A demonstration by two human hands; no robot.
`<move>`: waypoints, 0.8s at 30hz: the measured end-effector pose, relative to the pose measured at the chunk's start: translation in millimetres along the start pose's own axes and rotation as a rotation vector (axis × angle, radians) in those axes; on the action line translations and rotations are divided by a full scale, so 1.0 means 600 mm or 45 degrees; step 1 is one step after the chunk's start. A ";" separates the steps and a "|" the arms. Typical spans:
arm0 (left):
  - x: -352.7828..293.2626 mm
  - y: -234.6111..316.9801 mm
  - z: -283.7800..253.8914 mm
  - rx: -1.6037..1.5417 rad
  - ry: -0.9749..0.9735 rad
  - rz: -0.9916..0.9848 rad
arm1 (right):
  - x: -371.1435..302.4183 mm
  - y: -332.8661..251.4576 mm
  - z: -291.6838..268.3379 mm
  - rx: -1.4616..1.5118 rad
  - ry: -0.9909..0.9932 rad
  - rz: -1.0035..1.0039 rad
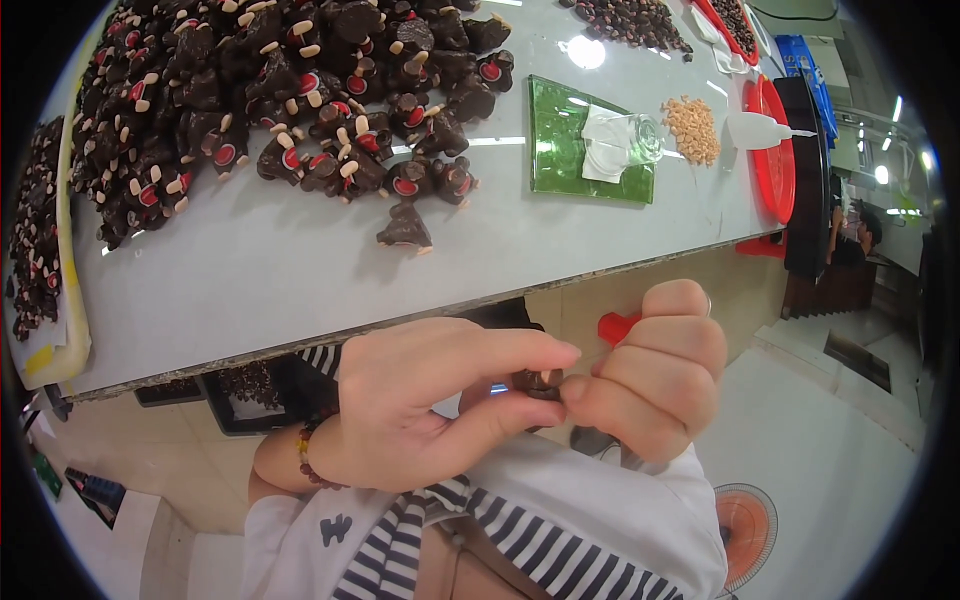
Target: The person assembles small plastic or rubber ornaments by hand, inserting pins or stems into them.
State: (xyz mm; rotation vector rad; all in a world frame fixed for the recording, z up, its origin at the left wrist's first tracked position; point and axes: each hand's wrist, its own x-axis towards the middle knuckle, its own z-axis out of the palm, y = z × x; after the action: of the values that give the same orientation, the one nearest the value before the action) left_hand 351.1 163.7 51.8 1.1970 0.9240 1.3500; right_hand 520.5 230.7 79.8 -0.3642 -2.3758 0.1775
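Just past the table's near edge, my left hand point(430, 395) pinches a small dark brown figure piece point(540, 383) with a pale beige bit on it, between thumb and forefinger. My right hand point(655, 375) is curled nearly into a fist against it, a fingertip touching the piece's right side. Whatever the right fingers enclose is hidden. On the table lies a big heap of dark brown figures point(290, 90) with red round patches and beige pegs. One separate dark figure point(405, 228) lies nearer to me.
A green glass plate point(560, 150) carries white paper point(606, 145) and a small clear dish point(645, 138). Beyond are a beige pile of small pieces point(692, 130), a white nozzle bottle point(757, 131) and a red tray point(772, 190). A fan point(745, 535) stands at lower right.
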 end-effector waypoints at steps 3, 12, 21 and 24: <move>-0.002 0.004 -0.005 0.076 -0.005 0.037 | 0.000 -0.007 0.004 -0.029 0.021 -0.004; -0.006 0.005 -0.007 0.142 0.068 0.117 | 0.005 -0.008 0.008 0.007 0.034 -0.004; -0.046 0.066 -0.166 0.881 0.942 0.655 | -0.001 0.001 0.003 0.064 -0.027 -0.003; -0.067 0.111 -0.291 1.453 1.603 0.376 | 0.003 0.009 0.005 0.082 -0.066 -0.048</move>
State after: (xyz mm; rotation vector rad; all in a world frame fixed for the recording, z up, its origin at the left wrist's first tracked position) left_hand 164.3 130.9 75.1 1.1860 2.7534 1.8747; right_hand 518.2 236.2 77.5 -0.2875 -2.4194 0.2484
